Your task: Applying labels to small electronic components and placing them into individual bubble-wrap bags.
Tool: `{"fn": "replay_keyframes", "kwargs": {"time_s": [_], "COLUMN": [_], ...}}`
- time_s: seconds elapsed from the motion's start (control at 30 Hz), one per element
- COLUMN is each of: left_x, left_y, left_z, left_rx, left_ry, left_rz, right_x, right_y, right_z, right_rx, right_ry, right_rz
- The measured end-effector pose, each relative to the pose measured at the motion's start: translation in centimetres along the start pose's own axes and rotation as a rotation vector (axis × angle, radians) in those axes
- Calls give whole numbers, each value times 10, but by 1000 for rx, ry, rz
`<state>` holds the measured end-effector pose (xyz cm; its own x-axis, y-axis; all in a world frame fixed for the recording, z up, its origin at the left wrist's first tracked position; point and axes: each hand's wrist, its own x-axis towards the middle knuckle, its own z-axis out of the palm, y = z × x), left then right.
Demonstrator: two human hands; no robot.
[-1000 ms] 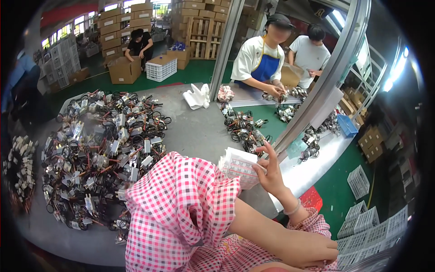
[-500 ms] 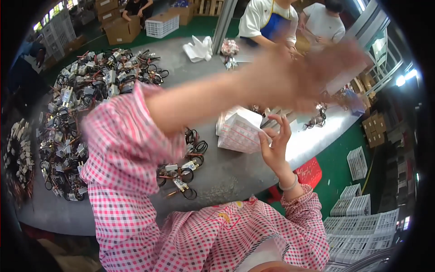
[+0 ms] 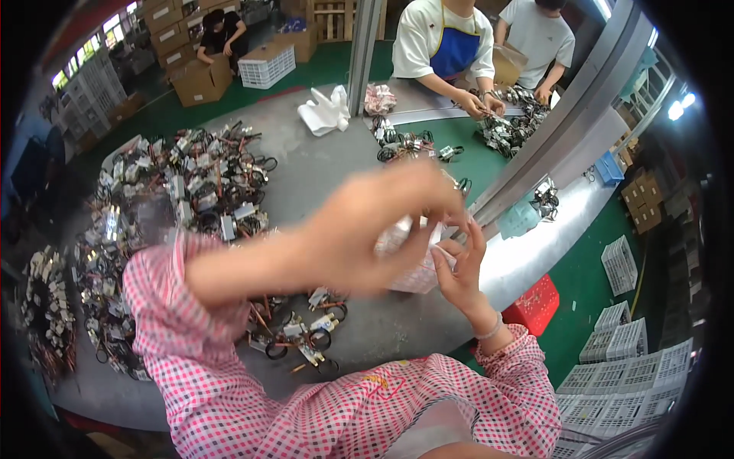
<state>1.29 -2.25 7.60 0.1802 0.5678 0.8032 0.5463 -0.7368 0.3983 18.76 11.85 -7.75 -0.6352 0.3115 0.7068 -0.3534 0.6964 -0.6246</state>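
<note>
My left hand is smeared by motion and reaches across the table, its curved fingers close to my right fingertips. Whether it holds anything is not clear. My right hand pinches the edge of a white sheet with pinkish print, which looks like a sheet of labels. Most of that sheet lies behind my left hand. Left of my left forearm spreads a big heap of small electrical parts with black cables. A few similar cabled parts lie nearer to me.
A metal post rises beyond my right hand. White gloves lie at the table's far side. Two people handle cabled parts across from me. A red stool and white crates stand on the right. Another person bends over a cardboard box.
My left hand has swung down and back toward me from the far right, ending beside my right hand. My right hand still pinches the sheet. The view has shifted slightly.
</note>
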Motion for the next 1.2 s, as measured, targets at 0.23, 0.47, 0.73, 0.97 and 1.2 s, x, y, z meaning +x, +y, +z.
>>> {"fn": "replay_keyframes", "kwargs": {"time_s": [0.23, 0.47, 0.73, 0.97, 1.2], "left_x": [-28, -33, -40, -68, -77], "left_y": [82, 75, -56, -98, -100], "left_z": [-7, -13, -3, 19, 29], "left_rx": [-993, -1058, 324, -352, -281], "left_ry": [-121, -237, -238, -133, -6], "left_rz": [-238, -322, -455, -880, -930], "right_x": [3, 15, 42, 44, 39], "right_y": [-1, 9, 2, 6, 4], "right_z": [8, 10, 22, 26, 26], "right_rx": [25, 95, 320, 286, 178], "right_ry": [65, 135, 281, 254, 266], "right_rz": [-9, 24, 126, 139, 119]}}
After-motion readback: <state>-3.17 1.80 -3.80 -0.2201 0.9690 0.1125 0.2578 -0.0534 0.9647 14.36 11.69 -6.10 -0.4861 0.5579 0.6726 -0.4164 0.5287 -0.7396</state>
